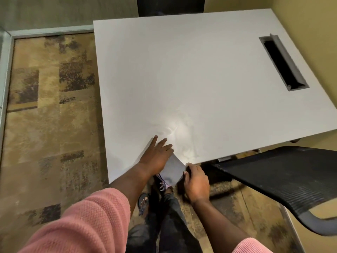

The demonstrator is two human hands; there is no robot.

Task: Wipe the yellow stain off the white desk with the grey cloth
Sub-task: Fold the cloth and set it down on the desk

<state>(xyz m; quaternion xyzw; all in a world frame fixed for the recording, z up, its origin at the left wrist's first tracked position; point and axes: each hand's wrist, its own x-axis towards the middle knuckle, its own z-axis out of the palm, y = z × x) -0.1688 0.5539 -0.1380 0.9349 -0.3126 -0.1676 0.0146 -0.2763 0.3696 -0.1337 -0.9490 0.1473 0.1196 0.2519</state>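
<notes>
The white desk [191, 73] fills the upper middle of the view. I see no yellow stain on it, only a bright glare patch near its front edge. The grey cloth [173, 172] lies folded at that front edge and hangs partly over it. My left hand [155, 156] rests flat on the desk, fingers spread, with its palm edge pressing the cloth's left side. My right hand [196, 179] is below the desk edge and pinches the cloth's right corner with thumb and fingers.
A dark rectangular cable slot [283, 63] is cut into the desk at the right. A black mesh office chair [284, 178] stands at the lower right, close to my right hand. Patterned brown carpet [51, 115] lies to the left. My legs are below the desk edge.
</notes>
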